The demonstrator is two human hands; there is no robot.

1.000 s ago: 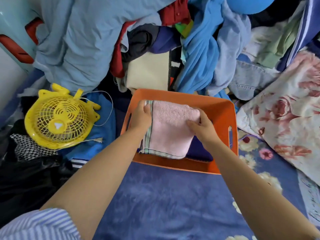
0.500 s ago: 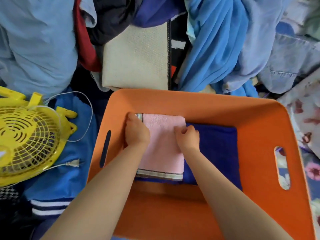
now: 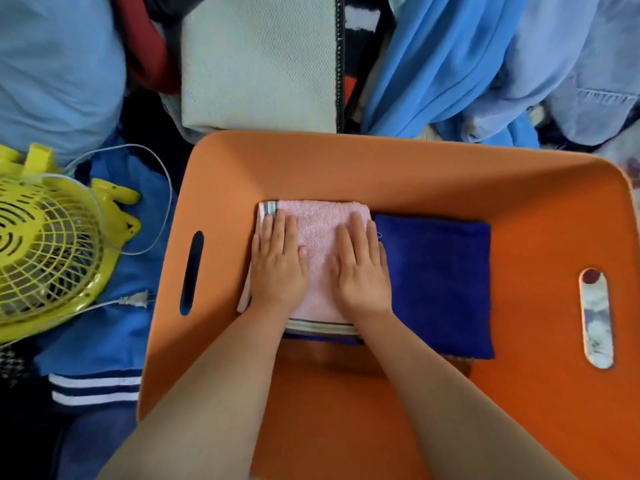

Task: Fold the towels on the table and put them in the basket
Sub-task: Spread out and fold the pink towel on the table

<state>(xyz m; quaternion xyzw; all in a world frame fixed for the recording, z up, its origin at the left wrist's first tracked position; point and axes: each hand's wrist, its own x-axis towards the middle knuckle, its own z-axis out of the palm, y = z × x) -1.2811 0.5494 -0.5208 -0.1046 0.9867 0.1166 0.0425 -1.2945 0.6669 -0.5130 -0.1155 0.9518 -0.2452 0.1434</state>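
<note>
Heaped laundry [image 3: 450, 64] crowds the head view from nine o'clock round to two o'clock: blue shirts, a red garment, and a pale woven cloth [image 3: 259, 64] at twelve. At nine o'clock a yellow fan [image 3: 45, 244] lies on blue fabric with its white cord looping beside it.

Filling the centre and lower right is the orange basket [image 3: 381, 168], with slot handles at nine and three o'clock. On its floor lies a folded dark blue towel [image 3: 436, 282]. A folded pink towel [image 3: 318, 230] with a striped hem rests on the blue towel's left part, up against the basket's far wall.

Both hands lie flat on the pink towel, side by side. The left hand [image 3: 277, 268] covers its left half and the right hand [image 3: 360, 271] its right half; fingers are straight and together, pressing down, gripping nothing.

By my reading, two towels are folded and stowed, and this one is just being smoothed. Whether more towels wait in the pile cannot be told.
</note>
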